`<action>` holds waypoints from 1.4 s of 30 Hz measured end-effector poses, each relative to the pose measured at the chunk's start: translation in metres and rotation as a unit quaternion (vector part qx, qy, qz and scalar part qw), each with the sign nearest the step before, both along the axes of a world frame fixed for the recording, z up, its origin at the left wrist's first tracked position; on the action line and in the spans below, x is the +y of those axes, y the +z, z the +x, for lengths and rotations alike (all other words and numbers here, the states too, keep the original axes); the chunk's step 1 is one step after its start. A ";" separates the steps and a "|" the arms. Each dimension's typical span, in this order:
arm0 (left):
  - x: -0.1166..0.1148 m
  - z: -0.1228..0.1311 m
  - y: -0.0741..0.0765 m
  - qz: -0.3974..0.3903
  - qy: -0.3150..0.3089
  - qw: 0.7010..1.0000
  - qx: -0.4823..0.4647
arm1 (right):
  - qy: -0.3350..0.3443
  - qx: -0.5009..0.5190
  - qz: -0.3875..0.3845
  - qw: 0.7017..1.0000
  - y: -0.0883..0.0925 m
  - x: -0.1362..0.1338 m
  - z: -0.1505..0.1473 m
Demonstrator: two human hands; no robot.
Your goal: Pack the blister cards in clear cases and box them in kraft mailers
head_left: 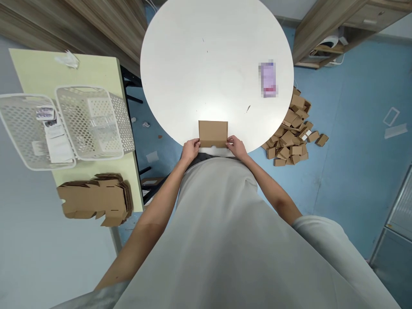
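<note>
A small brown cardboard box (pixel 213 132) rests at the near edge of the round white table (pixel 180 64), its lid face turned up. My left hand (pixel 191 149) grips its near left corner, fingertips against the side. At the near right corner, my right hand (pixel 237 147) pinches the box between thumb and fingers. A small notch shows in the middle of the box's near edge. What is inside the box is hidden.
On the table's right lies a pixelated purple item (pixel 268 79). Many small boxes (pixel 291 135) are heaped on the floor to the right. The left side table (pixel 93 68) bears white plastic baskets (pixel 125 124) and a stack of flattened cardboard boxes (pixel 96 199).
</note>
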State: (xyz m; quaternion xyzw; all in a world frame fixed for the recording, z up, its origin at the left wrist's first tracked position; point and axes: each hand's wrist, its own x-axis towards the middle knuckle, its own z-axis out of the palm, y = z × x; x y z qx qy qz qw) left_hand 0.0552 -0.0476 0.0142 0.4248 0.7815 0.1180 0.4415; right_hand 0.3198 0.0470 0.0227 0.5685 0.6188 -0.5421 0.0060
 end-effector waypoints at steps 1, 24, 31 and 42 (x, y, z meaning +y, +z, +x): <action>-0.001 0.001 -0.003 0.007 0.012 1.000 -0.007 | -0.002 -0.002 0.006 1.000 -0.003 0.000 0.001; 0.014 -0.005 0.059 0.085 0.136 0.986 -0.047 | -0.042 -0.004 0.044 0.998 0.061 0.023 0.010; 0.032 -0.003 0.038 0.061 0.170 0.981 -0.073 | -0.059 -0.019 0.066 0.996 0.049 0.033 -0.001; 0.039 -0.010 0.028 0.026 0.177 0.982 -0.064 | -0.113 0.014 0.051 0.992 0.034 0.035 -0.002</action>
